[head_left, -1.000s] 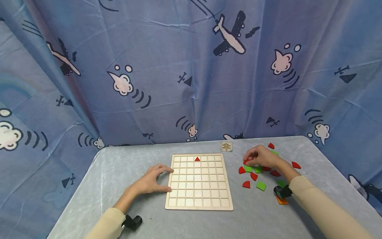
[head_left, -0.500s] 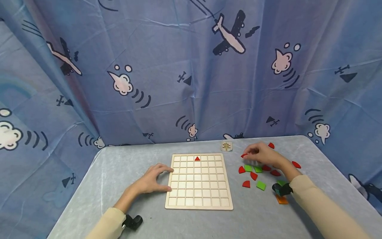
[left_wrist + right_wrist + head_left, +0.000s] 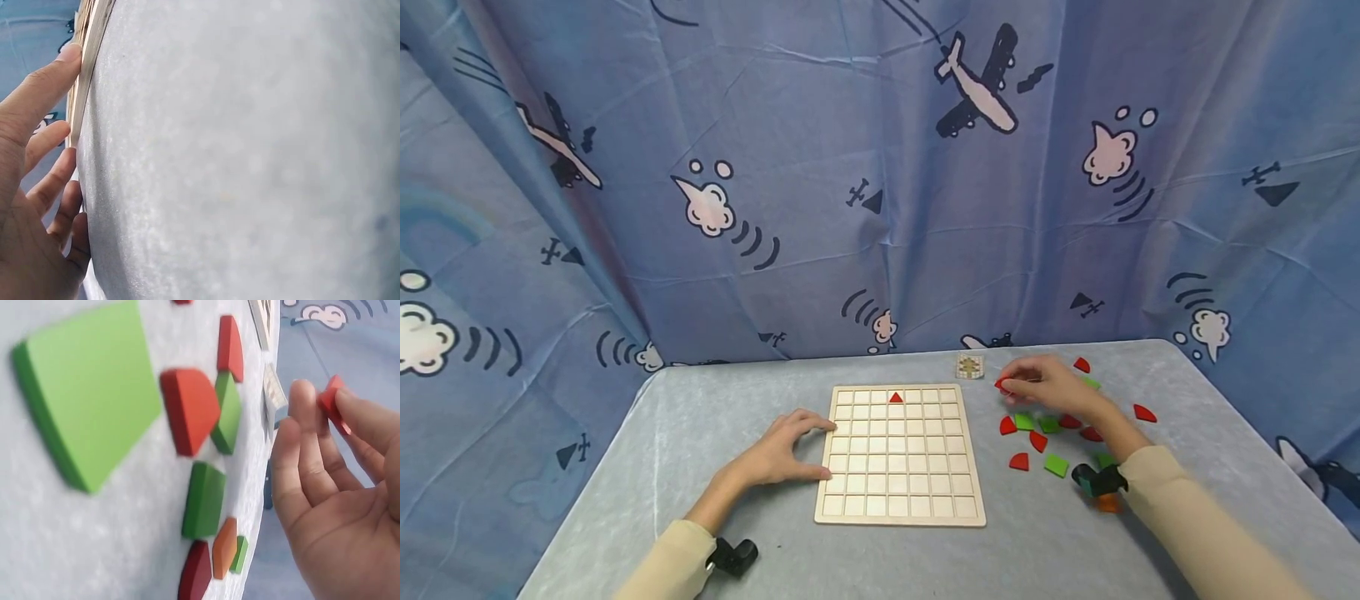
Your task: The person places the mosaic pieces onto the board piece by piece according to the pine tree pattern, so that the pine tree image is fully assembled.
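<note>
A wooden grid board (image 3: 898, 457) lies on the table with a red triangle (image 3: 896, 398) in its top row. My left hand (image 3: 782, 452) touches the board's left edge, thumb and fingers spread; in the left wrist view the hand (image 3: 47, 169) lies along the board's side (image 3: 90, 69). Above the table at the right, my right hand (image 3: 1047, 385) pinches a red piece (image 3: 1002, 384). The right wrist view shows that red piece (image 3: 335, 405) between thumb and finger of the hand (image 3: 344, 506), the other fingers extended.
Red quarter-round pieces (image 3: 1018, 462), green squares (image 3: 1056, 466) and orange (image 3: 1107, 502) lie scattered at the right, under and around the right arm. A small patterned card (image 3: 970, 367) lies behind the board's right corner. A printed curtain (image 3: 820, 167) hangs behind the table.
My right hand has lifted the red piece from among the scattered ones and moved left and slightly back with it. The left hand and board have stayed in place.
</note>
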Available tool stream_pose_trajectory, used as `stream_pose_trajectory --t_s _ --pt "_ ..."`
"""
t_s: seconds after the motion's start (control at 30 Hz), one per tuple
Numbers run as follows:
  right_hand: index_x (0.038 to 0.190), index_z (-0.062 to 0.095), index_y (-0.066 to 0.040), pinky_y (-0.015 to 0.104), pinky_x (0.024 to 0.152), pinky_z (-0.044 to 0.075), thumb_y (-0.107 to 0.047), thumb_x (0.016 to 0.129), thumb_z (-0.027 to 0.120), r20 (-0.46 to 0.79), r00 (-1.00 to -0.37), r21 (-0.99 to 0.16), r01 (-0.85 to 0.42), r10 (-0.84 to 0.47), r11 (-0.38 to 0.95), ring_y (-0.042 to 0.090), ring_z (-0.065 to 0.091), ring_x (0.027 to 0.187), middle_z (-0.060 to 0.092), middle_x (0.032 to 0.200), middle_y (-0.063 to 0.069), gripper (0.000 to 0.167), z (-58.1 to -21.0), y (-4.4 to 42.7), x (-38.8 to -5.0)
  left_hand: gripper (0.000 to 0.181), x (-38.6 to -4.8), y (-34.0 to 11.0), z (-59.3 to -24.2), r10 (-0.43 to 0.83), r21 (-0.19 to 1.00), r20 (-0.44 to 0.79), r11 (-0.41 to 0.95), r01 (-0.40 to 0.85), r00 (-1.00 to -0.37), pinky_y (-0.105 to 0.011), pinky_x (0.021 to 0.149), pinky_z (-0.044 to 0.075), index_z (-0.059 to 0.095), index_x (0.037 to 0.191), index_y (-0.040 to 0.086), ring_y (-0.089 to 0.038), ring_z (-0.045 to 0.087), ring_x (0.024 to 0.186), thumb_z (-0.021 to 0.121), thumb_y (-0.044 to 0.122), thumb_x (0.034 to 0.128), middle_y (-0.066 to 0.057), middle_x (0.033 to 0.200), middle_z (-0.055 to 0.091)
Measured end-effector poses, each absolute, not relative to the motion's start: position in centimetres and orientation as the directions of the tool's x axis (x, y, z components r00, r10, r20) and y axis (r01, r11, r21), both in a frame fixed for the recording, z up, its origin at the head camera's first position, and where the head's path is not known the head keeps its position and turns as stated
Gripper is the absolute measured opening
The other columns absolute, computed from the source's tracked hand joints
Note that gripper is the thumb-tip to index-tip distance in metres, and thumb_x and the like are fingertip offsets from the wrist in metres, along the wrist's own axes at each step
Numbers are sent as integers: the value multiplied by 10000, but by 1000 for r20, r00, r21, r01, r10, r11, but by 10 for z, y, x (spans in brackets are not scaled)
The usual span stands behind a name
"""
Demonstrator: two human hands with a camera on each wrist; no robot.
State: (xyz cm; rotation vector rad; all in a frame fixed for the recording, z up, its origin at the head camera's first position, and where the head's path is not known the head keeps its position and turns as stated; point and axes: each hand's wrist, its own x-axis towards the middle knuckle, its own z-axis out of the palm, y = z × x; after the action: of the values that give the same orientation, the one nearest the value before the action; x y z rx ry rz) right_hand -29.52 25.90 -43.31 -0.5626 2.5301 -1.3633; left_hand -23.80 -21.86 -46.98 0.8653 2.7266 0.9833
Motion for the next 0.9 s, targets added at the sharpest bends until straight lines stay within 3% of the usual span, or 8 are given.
stream_pose_trajectory --t_s 0.33,0.53,0.77,0.9 --pt "1180 636 40 326 763 566 -106 966 717 24 -890 -882 -233 -455 409 342 677 875 691 1007 211 271 -439 239 -293 695 -238 -219 -467 556 620 77 624 476 -828 -592 1022 346 629 1366 140 -342 428 1260 886 423 785 -60 1376 522" --pt "1126 660 57 331 755 572 -66 932 750 124 -885 -889 -300 -448 346 401 676 871 713 976 183 247 -442 226 -296 697 -238 -219 -467 552 627 74 621 469 -830 -599 1018 346 628 1367 147 -342 423 1261 891 418 780 -56 1379 519" --pt "1199 691 58 330 746 557 -96 957 727 178 -876 -851 -365 -448 378 247 684 858 716 1031 116 289 -446 214 -298 691 -237 -219 -467 553 632 71 619 466 -830 -604 1020 342 630 1366 152 -347 420 1268 888 422 784 -54 1383 515" --pt "1204 676 87 350 776 564 -79 974 699 167 -874 -876 -344 -456 339 312 698 887 705 1037 148 285 -444 204 -296 686 -237 -219 -468 553 631 69 620 466 -830 -610 1017 343 628 1367 157 -348 422 1267 885 422 789 -51 1383 515"
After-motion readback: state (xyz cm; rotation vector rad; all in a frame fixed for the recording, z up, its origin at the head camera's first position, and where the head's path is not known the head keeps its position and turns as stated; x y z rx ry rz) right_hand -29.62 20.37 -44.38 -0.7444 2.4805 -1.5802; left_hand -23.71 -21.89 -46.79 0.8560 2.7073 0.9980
